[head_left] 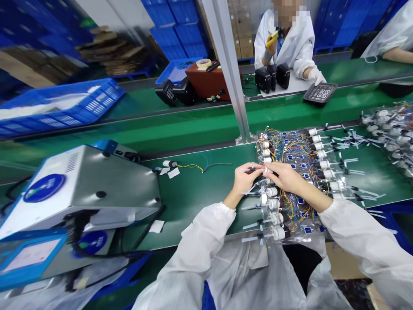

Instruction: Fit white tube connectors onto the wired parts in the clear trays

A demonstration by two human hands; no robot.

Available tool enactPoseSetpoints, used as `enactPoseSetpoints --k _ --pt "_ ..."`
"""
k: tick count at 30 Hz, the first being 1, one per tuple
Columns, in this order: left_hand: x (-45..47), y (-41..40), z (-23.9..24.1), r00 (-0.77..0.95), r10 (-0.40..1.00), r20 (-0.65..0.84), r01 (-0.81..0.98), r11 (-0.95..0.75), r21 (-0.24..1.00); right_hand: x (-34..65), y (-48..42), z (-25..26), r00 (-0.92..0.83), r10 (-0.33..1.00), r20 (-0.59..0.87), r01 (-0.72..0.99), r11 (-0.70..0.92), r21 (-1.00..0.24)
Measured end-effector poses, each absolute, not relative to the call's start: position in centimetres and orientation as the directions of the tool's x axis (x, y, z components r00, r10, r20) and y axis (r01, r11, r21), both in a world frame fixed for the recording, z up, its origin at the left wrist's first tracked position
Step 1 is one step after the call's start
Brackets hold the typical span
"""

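My left hand (pixel 245 178) is closed, its fingers pinching a thin clear tube (pixel 245 169). Close against it, my right hand (pixel 286 176) grips a small white cylindrical part (pixel 267 170), mostly hidden by the fingers. Both hands meet over the left edge of a clear plastic tray (pixel 298 239). In rows on the tray lie several white-and-black cylinders (pixel 280 233) like small motors or pumps, small blue-faced boards (pixel 308 230) and tangled coloured wires (pixel 285 202). Thin tubes with black fittings (pixel 355 171) stick out past its sides.
A single wired cylinder (pixel 169 163) lies left on the green bench (pixel 193 202) near paper scraps (pixel 156 226). A grey machine (pixel 112 185) stands far left. A metal post (pixel 226 56) rises behind the tray. Across, a co-worker (pixel 287 43) handles a black display unit (pixel 320 93). More parts (pixel 390 129) lie right.
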State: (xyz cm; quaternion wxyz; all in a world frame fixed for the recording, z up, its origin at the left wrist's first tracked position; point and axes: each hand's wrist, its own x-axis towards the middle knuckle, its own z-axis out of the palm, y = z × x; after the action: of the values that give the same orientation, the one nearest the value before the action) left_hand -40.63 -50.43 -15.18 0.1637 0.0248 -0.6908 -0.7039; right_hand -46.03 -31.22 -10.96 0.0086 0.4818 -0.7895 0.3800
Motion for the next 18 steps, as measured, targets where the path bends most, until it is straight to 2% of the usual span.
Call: enactPoseSetpoints --k 7,10,18 --pt "-40.7 -51.2 -14.1 -0.935 -0.162 0.316 0.305 0.092 0.948 -46.3 -31.2 -11.4 -0.549 -0.729 0.409 -0.763 0.238 -0.601" --pt "-40.7 -51.5 -13.9 -0.92 -0.172 0.353 0.338 0.11 0.935 -46.3 -31.1 -11.4 -0.548 -0.728 0.413 -0.767 0.238 -0.596" --pt "-40.7 -51.6 -14.5 -0.943 -0.212 0.257 0.243 0.091 0.966 -46.1 -31.0 -11.0 -0.545 -0.742 0.392 -0.762 0.242 -0.601"
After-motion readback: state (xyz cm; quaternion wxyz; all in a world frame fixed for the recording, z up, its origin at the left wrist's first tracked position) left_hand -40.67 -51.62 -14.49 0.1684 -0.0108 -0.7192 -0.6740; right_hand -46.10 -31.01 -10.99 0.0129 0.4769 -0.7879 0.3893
